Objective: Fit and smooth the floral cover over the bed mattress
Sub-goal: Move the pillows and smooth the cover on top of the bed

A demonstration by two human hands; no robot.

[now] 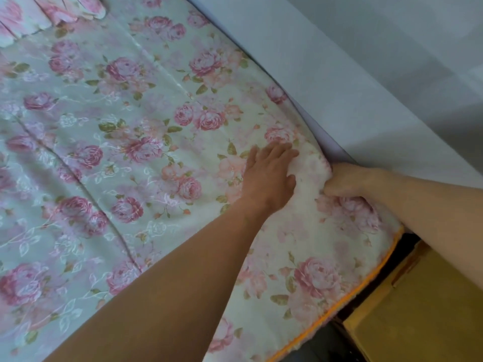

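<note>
Cover (117, 131) spread over most of bed, few creases left. Left hand (269, 176) flat, fingers spread, pressing near far-right corner. Right hand (347, 180) fisted on bunched edge by wall (339, 74). Corner tuck, smoothing remaining.

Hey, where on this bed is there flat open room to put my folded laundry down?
The broad flat stretch of floral cover left of the left hand, below the frilled pillows. It is crowded at the wall-side corner, where the right hand grips bunched fabric.
</note>
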